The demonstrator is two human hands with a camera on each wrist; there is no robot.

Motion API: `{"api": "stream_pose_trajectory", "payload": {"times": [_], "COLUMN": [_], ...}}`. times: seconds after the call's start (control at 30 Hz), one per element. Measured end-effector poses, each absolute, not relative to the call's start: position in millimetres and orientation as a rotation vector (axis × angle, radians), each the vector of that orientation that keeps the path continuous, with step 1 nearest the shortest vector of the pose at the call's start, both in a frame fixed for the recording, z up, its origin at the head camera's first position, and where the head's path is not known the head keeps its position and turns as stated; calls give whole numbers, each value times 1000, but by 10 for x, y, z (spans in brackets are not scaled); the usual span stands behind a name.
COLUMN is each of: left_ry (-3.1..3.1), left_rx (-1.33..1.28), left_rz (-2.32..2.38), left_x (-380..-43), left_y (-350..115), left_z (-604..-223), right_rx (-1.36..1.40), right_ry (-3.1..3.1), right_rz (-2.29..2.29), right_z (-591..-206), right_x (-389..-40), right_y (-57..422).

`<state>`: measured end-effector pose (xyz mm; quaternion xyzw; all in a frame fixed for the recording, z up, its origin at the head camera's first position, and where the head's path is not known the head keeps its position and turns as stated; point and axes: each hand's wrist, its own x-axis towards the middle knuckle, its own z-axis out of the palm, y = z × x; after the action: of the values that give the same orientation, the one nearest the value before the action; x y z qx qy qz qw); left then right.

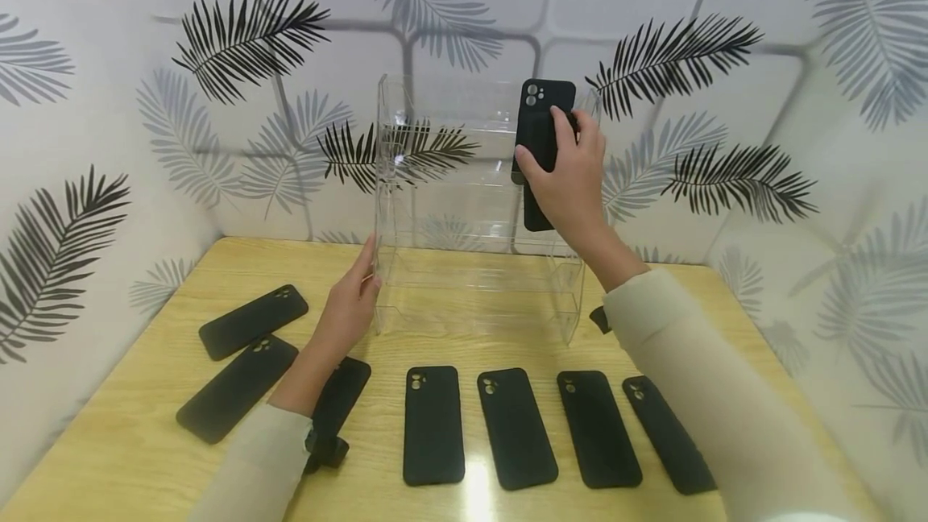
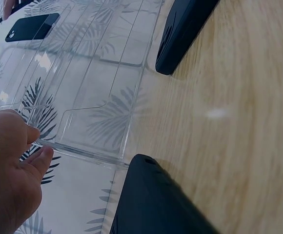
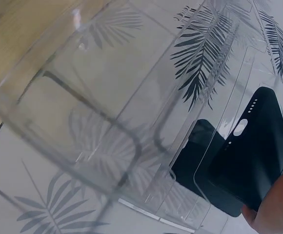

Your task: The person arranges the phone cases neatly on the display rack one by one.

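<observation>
A clear tiered display rack (image 1: 471,329) stands upright on the table near the wall. My left hand (image 1: 344,308) grips its left side edge with thumb and fingers, seen close up in the left wrist view. My right hand (image 1: 576,176) holds a black phone case (image 1: 557,91) by its edges at the rack's upper right, camera cutouts at the top. Behind and below it, a second black phone case (image 1: 536,214) sits in the rack, partly covered by the held one. The right wrist view shows the held case (image 3: 258,151) tilted in front of the second case (image 3: 192,151).
Black phone cases lie in a row along the front of the table (image 1: 377,498), including one (image 1: 433,425) near the middle. Two more (image 1: 254,321) lie at the left, and another (image 1: 341,393) is partly under my left forearm. A patterned wall stands close behind the rack.
</observation>
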<state>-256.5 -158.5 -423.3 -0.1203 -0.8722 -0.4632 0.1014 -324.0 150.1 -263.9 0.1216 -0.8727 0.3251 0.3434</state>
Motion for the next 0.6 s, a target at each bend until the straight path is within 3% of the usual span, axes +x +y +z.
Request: {"api": "stream_pose_trajectory", "payload": {"times": [0.6], "left_ry": [-2566], "left_rx": [-370], "left_rz": [-1368], "left_x": [-2582], "left_y": [-1602], "left_z": [-4270], "right_rx": [238], "right_ry": [-2193], "right_rz": [817], "right_z": [-2285], "right_x": [-3710], "right_y": [977]}}
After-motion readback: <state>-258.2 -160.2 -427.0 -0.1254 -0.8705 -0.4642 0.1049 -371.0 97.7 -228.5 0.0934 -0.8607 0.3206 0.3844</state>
